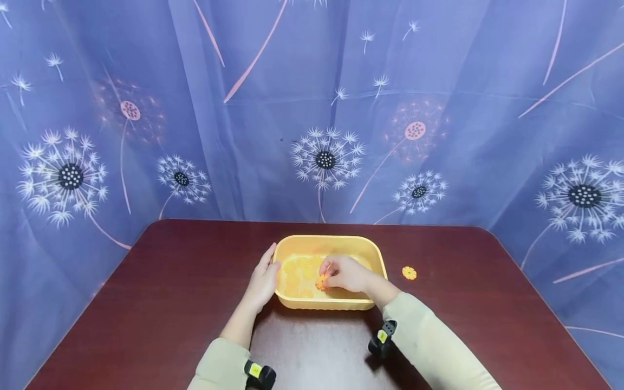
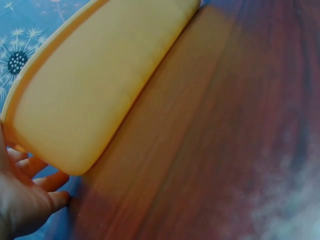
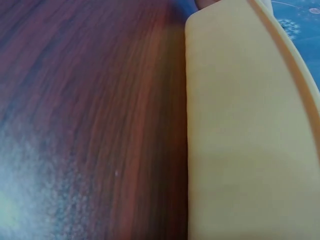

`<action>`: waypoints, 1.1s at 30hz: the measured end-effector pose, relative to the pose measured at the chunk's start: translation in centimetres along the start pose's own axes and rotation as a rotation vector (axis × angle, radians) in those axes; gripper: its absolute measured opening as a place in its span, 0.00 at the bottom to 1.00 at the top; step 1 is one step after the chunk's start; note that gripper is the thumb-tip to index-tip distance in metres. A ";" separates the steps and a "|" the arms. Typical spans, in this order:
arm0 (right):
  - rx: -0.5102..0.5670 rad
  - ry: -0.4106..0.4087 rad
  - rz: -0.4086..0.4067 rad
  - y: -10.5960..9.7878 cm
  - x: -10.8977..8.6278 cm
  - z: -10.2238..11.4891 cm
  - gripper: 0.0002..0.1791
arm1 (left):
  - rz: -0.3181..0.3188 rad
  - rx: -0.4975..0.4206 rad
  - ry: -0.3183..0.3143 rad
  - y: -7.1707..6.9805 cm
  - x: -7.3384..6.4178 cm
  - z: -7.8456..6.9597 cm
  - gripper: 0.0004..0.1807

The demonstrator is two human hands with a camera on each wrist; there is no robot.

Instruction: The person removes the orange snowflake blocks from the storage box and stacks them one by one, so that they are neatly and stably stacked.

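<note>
A yellow rectangular plastic basin (image 1: 331,304) stands on the table near its far side. My left hand (image 1: 261,281) grips the basin's left end, thumb at the rim and fingers along the outer wall. In the left wrist view, the fingers of that hand (image 2: 30,195) lie against the basin's end (image 2: 90,90). Inside the basin, my right hand (image 1: 348,273) pinches a small orange flower-shaped piece (image 1: 320,281), low over the bottom. Several pale yellow-orange pieces (image 1: 292,273) lie on the basin floor to the left of it. The right wrist view shows the basin's outer wall (image 3: 240,125), with the right hand hidden.
Another orange flower-shaped piece (image 1: 409,273) lies on the dark red-brown table (image 1: 463,314), right of the basin. Behind the table hangs a blue curtain (image 1: 273,135) with dandelion prints. Black wrist bands (image 1: 380,341) sit on both sleeves.
</note>
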State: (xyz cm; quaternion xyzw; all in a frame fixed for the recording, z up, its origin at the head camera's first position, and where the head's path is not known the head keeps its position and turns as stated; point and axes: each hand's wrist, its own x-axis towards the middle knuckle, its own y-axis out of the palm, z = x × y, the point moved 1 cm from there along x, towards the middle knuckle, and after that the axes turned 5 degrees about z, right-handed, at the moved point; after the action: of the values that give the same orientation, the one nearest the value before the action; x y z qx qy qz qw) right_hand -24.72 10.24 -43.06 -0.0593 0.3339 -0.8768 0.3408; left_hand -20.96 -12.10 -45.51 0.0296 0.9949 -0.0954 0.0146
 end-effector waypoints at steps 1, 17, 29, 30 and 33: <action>0.022 0.003 -0.005 -0.1 0.1 0.1 0.09 | 0.001 -0.002 0.004 -0.1 0.2 -0.1 0.29; 0.341 -0.045 -0.029 -1.2 -0.7 0.2 0.16 | 0.007 -0.009 -0.025 0.0 0.1 0.1 0.29; 0.335 -0.095 -0.126 -3.2 -2.0 0.0 0.15 | 0.007 -0.008 -0.004 -0.1 0.2 0.1 0.29; 0.335 -0.101 -0.133 -3.4 -2.1 -0.1 0.15 | 0.006 -0.008 -0.003 -0.1 0.2 0.1 0.29; 0.332 -0.112 -0.160 -4.0 -2.5 0.0 0.16 | 0.003 -0.008 -0.001 -0.2 0.2 0.0 0.29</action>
State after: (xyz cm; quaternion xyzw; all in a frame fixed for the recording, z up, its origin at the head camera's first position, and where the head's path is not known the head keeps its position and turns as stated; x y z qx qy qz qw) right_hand -25.11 14.03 -40.24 -0.0775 0.1591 -0.9395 0.2933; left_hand -21.21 -12.26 -45.50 0.0312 0.9952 -0.0915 0.0154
